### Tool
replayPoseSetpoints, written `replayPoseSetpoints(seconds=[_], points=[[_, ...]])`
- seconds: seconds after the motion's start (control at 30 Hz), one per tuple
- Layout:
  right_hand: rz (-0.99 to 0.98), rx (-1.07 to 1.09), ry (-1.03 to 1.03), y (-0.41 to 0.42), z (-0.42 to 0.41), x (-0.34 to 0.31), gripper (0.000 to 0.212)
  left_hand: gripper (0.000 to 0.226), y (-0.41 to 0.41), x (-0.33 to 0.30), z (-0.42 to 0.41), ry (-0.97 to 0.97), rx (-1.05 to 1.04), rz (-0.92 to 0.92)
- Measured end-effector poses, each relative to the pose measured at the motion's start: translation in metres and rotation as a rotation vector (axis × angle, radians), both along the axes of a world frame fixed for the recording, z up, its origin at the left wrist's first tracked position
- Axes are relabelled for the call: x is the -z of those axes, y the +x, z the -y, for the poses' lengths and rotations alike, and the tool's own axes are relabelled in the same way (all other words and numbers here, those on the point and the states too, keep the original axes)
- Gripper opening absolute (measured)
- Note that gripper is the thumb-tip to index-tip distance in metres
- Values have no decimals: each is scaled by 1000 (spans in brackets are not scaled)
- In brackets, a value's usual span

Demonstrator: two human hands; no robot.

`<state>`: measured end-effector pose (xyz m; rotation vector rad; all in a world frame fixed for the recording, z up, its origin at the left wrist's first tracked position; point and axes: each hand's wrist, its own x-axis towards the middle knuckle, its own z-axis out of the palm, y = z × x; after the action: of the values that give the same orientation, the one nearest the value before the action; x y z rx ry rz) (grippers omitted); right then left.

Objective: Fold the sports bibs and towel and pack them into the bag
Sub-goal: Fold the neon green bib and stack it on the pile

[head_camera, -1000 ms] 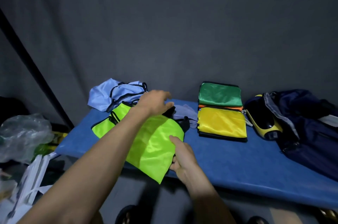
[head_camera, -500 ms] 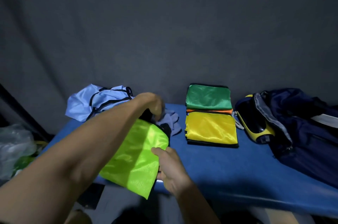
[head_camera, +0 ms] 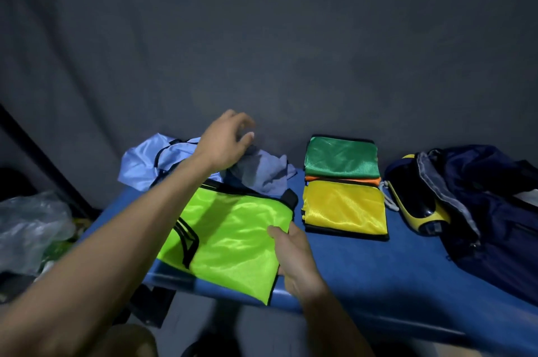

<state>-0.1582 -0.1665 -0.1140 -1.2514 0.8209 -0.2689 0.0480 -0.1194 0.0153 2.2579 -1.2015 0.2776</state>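
Observation:
A neon-green bib (head_camera: 233, 237) with black trim lies folded on the blue table (head_camera: 364, 269), its near corner hanging over the front edge. My right hand (head_camera: 294, 257) pinches its right edge. My left hand (head_camera: 225, 142) hovers above the crumpled grey-blue towel (head_camera: 262, 171), fingers loosely curled, holding nothing. A light-blue bib (head_camera: 145, 163) lies bunched at the back left. Folded green (head_camera: 342, 157), orange (head_camera: 343, 180) and yellow (head_camera: 345, 206) bibs are stacked to the right. The dark navy bag (head_camera: 492, 211) sits far right.
A yellow-and-black object (head_camera: 416, 211) lies between the folded stack and the bag. A clear plastic bag (head_camera: 29, 228) sits off the table's left end. A grey curtain hangs close behind the table. A dark pole (head_camera: 43, 158) slants at the left.
My left hand has let go of the green bib's far edge and lifted above the towel. The green bib now lies flatter, further onto the table.

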Motion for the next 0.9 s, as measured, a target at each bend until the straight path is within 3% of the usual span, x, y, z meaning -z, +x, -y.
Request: replayPoseSetpoints(seconds=[0.07,0.1,0.2,0.27,0.3,0.37,0.53,0.6,0.73,0.9], points=[[-10,-7,-29,-2,2,5,27,17,-30,21,-28,-50,68,-22],[-12,-13,-50,-3,0,3,31,27,-44,36,-42,-6,91,-55],[-39,-10,-168,-4,-3,3,26,75,-68,86,-75,421,107,-160],[-78,-21,-195,-8,-6,-1,29,88,-71,107,-91,707,95,-163],[-83,-35,-195,-12,-5,-3,22,87,-76,110,-97,758,85,-145],[-105,-90,-221,-22,4,-7,15,83,-87,109,-104,763,68,-99],[-144,-210,-312,-30,29,-17,22,65,-83,101,-115,613,-74,-101],[-235,-199,-411,-22,30,-20,48,56,-68,105,-118,549,-121,-74],[-379,-92,-585,-12,30,-14,41,40,-47,113,-121,429,-191,5],[-337,0,-669,-14,21,-3,41,22,-37,117,-111,344,-208,100]])
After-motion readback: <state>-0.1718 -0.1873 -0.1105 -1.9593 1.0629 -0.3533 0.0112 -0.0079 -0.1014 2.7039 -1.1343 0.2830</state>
